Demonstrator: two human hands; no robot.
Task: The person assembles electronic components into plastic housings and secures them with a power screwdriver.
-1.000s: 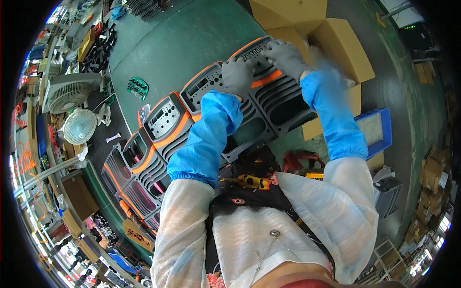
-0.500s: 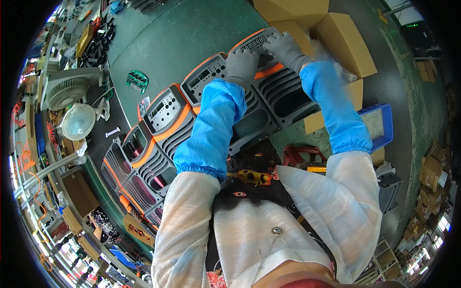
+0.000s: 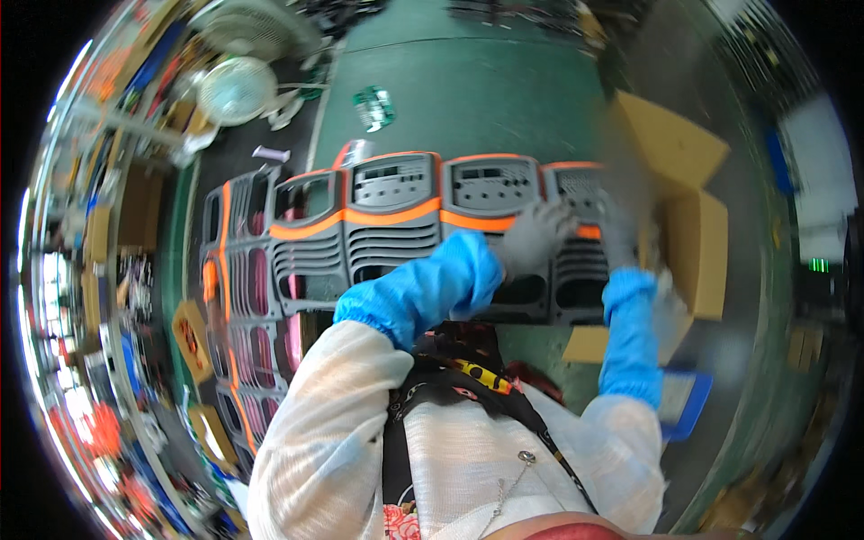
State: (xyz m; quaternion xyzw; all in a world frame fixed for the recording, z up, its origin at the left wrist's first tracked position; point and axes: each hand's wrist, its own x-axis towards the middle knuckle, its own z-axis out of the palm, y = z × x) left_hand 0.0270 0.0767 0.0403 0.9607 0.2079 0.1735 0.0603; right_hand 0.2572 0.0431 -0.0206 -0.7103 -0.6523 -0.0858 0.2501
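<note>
A: We're at the right end of the row, and the rightmost grey-and-orange control panel (image 3: pixel 576 184) sits right of centre in the frame, between the two gloved hands. Where exactly do the fingers fall?

B: We see the left hand (image 3: pixel 538 236) at its lower left corner, fingertips over the orange band, and the right hand (image 3: pixel 618 232) by its right edge.

A: And how are those fingers?

B: On the left, bent and bunched close together, seemingly touching the panel's face. On the right, motion blur beats us: we cannot tell whether they're spread or pinching, nor whether they touch.

A: What's crowding in?

B: An open cardboard box (image 3: pixel 706 256) at the right of the frame, just beyond the right hand. The neighbouring control panel (image 3: pixel 490 184) stands directly left, its lower part covered by the left hand and blue sleeve (image 3: pixel 441 283).

A: Farther off, we've a green circuit board (image 3: pixel 373 108) towards the upper left and a blue-rimmed tray (image 3: pixel 698 409) lower right.
</note>
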